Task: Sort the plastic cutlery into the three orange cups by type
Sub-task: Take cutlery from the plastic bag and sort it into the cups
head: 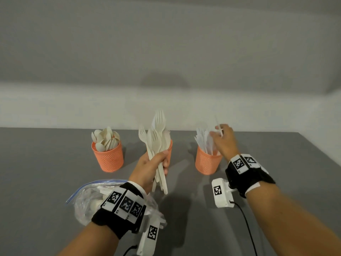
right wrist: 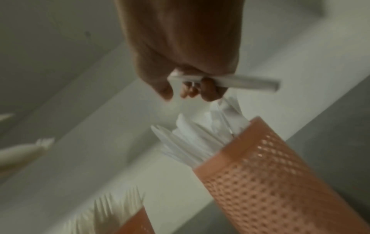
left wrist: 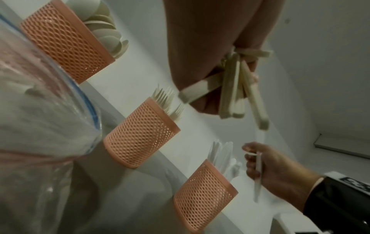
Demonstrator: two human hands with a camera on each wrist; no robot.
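Note:
Three orange mesh cups stand in a row on the grey table. The left cup (head: 108,157) holds spoons, the middle cup (left wrist: 140,134) holds forks, and the right cup (head: 207,159) holds white knives. My left hand (head: 153,167) grips a bundle of cream forks and other cutlery (head: 158,145) upright in front of the middle cup. My right hand (head: 224,141) hovers over the right cup and pinches a single white knife (right wrist: 230,82) between thumb and fingers.
A clear zip bag (head: 88,198) with more cutlery lies at the near left, under my left wrist. A plain wall rises behind the table (head: 36,182). Black cables trail from the wrist cameras over the near table edge.

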